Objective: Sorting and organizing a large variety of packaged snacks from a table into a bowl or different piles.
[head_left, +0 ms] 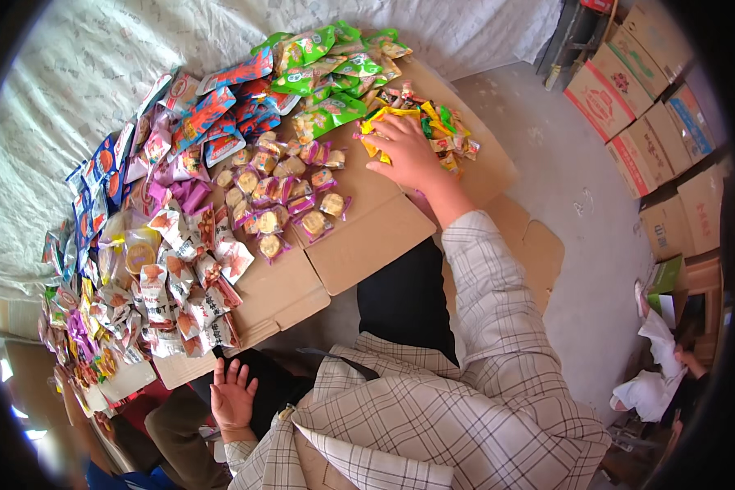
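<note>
My right hand (410,153) reaches over a pile of small yellow-wrapped candies (438,122) at the right end of the cardboard. Its fingers are stretched out and spread on the wrappers, and I see nothing gripped; the fingertips are partly lost among the candies. Low at the left, below the cardboard's near edge, my left hand (233,394) is raised open, palm showing, with nothing in it. Round biscuits in clear and purple wrappers (269,192) lie left of my right hand. Green snack bags (331,116) are heaped just beyond it.
Flattened cardboard (367,253) covers the work surface. White-and-brown snack packets (180,282), red-and-blue bags (204,114) and dark blue packets (102,175) crowd its left side. White sheeting (139,41) hangs behind. Printed cartons (612,90) stand along the right. Another person's legs (175,433) show at lower left.
</note>
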Available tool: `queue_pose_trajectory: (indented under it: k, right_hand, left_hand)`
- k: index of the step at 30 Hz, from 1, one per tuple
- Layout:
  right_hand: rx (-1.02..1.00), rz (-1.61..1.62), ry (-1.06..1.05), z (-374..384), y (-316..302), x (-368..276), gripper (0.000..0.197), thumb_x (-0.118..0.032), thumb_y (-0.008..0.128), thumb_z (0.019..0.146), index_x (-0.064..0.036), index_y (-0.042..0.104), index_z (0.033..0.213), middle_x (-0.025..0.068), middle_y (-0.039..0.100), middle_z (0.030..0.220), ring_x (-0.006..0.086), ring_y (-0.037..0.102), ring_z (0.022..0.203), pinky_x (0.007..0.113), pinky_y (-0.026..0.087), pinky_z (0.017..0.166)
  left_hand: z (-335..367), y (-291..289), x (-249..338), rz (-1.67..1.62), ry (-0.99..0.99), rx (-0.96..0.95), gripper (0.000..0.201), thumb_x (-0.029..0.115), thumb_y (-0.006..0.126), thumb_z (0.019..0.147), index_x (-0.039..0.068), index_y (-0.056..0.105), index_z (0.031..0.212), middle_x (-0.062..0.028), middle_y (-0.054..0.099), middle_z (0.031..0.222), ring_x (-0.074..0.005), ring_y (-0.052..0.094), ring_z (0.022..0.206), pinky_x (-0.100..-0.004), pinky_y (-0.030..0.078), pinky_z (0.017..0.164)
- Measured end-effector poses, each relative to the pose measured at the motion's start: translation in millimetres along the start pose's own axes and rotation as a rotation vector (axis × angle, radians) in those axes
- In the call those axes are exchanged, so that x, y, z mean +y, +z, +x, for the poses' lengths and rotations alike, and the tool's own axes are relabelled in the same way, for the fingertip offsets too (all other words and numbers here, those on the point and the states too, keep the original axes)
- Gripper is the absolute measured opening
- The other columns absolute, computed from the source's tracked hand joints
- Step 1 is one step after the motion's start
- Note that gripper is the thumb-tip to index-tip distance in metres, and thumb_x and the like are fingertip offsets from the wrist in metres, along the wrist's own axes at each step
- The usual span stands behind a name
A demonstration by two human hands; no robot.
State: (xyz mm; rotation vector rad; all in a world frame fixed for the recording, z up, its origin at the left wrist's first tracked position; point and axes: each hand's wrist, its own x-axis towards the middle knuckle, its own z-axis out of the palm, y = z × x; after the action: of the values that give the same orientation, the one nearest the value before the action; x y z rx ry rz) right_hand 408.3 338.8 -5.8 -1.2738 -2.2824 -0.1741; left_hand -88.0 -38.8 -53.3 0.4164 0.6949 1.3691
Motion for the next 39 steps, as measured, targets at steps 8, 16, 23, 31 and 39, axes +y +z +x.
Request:
queue_pose_trajectory:
  k: [8, 16, 23, 31, 39]
  right_hand:
    - [0.043, -0.004, 0.244, -105.0, -45.7, 2.8, 0.069, -0.042, 0.074, 0.082, -0.0146, 0.054, 0.142, 0.0179, 0.034, 0.157, 0.0389, 0.027, 0.146, 0.054, 0.023, 0.118]
    - [-0.133, -0.096, 0.269, -105.1, -22.5, 8.9, 0.061, -0.043, 0.064, 0.092, -0.0196, 0.051, 0.146, 0.0149, 0.022, 0.164, 0.0369, 0.015, 0.151, 0.055, 0.017, 0.121]
    - [-0.099, -0.082, 0.186, -79.8, -24.9, 6.5, 0.051, -0.042, 0.066, 0.091, -0.0222, 0.061, 0.138, 0.0126, 0.032, 0.160, 0.0353, 0.022, 0.150, 0.058, 0.018, 0.119]
    - [-0.005, 0.089, 0.041, -17.1, -29.9, -20.7, 0.037, -0.020, 0.064, 0.090, -0.0067, 0.065, 0.125, 0.0126, 0.045, 0.151, 0.0363, 0.033, 0.143, 0.054, 0.028, 0.116]
    - [-0.326, -0.167, -0.062, 65.6, 27.1, -10.4, 0.027, -0.018, 0.057, 0.094, -0.0133, 0.070, 0.117, 0.0076, 0.030, 0.162, 0.0323, 0.022, 0.150, 0.055, 0.022, 0.120]
  left_hand:
    - [6.2, 1.9, 0.8, 0.004, -0.012, 0.038, 0.064, 0.046, 0.054, 0.100, 0.015, 0.034, 0.152, -0.0145, 0.048, 0.147, -0.0321, 0.050, 0.132, -0.0560, 0.047, 0.103]
    - [2.5, -1.1, 1.5, 0.028, -0.014, 0.054, 0.063, 0.046, 0.053, 0.101, 0.016, 0.034, 0.153, -0.0135, 0.048, 0.147, -0.0321, 0.049, 0.133, -0.0557, 0.046, 0.103]
    - [-0.2, 2.8, -0.9, 0.060, -0.003, 0.065, 0.062, 0.046, 0.053, 0.101, 0.019, 0.034, 0.153, -0.0127, 0.047, 0.148, -0.0312, 0.047, 0.134, -0.0546, 0.046, 0.104]
    - [3.4, -2.4, 2.0, 0.052, -0.015, 0.056, 0.061, 0.046, 0.051, 0.101, 0.017, 0.035, 0.153, -0.0128, 0.047, 0.148, -0.0317, 0.047, 0.134, -0.0568, 0.046, 0.103]
    - [-0.1, 1.4, -0.2, 0.037, -0.009, 0.069, 0.066, 0.049, 0.058, 0.098, 0.017, 0.036, 0.152, -0.0131, 0.048, 0.147, -0.0331, 0.048, 0.134, -0.0563, 0.045, 0.104]
